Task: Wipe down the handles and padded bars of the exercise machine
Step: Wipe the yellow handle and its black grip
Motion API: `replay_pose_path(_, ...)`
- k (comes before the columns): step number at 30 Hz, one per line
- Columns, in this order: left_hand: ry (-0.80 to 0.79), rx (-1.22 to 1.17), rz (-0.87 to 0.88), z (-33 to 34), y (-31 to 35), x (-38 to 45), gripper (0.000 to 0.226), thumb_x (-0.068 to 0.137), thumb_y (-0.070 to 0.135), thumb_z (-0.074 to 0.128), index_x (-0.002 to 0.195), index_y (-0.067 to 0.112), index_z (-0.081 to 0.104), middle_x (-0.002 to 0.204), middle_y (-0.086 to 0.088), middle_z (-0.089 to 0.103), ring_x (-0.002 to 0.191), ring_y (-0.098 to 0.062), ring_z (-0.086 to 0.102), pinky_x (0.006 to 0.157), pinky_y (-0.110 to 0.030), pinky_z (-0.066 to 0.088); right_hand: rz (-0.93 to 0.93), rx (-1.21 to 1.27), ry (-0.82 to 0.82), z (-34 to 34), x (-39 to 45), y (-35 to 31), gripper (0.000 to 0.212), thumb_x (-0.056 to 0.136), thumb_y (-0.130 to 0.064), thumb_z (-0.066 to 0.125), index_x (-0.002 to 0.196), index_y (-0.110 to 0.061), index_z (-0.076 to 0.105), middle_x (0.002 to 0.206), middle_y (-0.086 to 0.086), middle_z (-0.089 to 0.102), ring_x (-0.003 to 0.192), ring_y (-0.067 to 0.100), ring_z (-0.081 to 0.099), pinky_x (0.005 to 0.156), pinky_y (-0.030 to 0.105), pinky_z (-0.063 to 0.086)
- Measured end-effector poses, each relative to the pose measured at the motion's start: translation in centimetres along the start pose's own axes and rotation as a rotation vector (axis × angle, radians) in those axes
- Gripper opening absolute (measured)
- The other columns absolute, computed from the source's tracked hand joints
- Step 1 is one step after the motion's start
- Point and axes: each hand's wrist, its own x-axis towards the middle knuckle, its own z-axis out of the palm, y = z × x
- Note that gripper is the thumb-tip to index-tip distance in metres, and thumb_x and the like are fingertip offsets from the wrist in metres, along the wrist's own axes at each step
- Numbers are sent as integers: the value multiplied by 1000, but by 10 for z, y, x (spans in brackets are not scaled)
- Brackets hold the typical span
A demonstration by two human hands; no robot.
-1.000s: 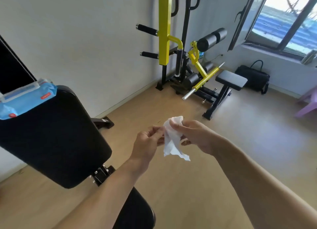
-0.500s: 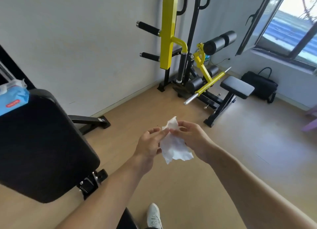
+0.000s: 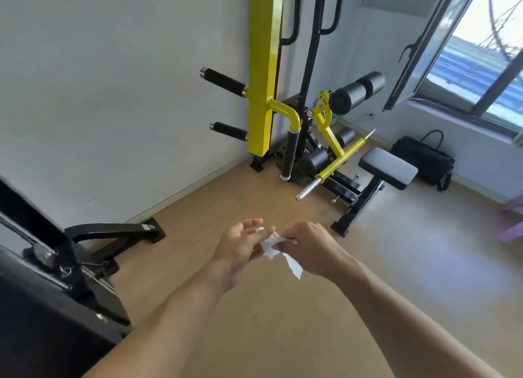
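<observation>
A crumpled white wipe (image 3: 272, 248) is stretched between my two hands at chest height over the floor. My left hand (image 3: 240, 247) pinches one end, its other fingers spread. My right hand (image 3: 310, 247) grips the other end, and a strip of the wipe hangs below it. Ahead in the corner stands the yellow and black exercise machine (image 3: 263, 74). It has two black foam handles (image 3: 223, 81) sticking out to the left, an upright black grip (image 3: 289, 158), a big padded roller (image 3: 358, 90) up high and lower rollers (image 3: 317, 159).
A black padded bench with its frame (image 3: 56, 278) fills the lower left, close to my left arm. The machine's grey seat (image 3: 387, 166) and a chrome bar end (image 3: 307, 189) jut toward me. A black bag (image 3: 423, 158) lies under the open window. Bare wood floor lies between.
The view has moved forward and right, so the bench pad and blue wipes pack slid out at left. My hands have pulled the wipe into a narrower strip.
</observation>
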Motion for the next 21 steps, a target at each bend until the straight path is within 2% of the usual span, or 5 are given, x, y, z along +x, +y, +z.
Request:
replay_pose_path(3,66,169,93,12,13,29,16,83,17,82,97,15,75,99,-12,77,87,-27,75,83,-39,62,19,-2,-28,-21,25,15,28,90,-47,65,91,-20,73,87,-6,62,81,13,57,63,25,43)
replay_pose_path(9,238,210,162,49,48,92,8,98,19,65,96,13,70,87,-5,76,61,-12,61,62,-25,50,210,855,224,-55,83,57,31,75,-41,78,86,-14,71,83,11,71,77,28,67,67,40,54)
replay_pose_path(15,253,367,355,82,90,134,19,97,21,65,116,21,67,116,0,71,99,-12,67,81,-25,52,447,1045,527,-93,156,94,28,86,-36,75,97,-17,58,90,-1,62,81,16,58,75,39,49)
replay_pose_path(18,252,396,409,98,114,142,34,100,20,61,134,15,61,124,5,63,111,-8,58,90,-21,46,384,1063,596,-102,187,85,17,89,-37,71,96,-27,59,88,-7,62,80,12,59,75,34,48)
replay_pose_path(21,254,349,396,106,131,153,33,100,30,59,133,24,60,127,7,63,118,-10,57,104,-34,45,173,993,522,-91,200,64,13,94,-40,64,96,-28,61,84,-10,63,79,11,60,71,29,49)
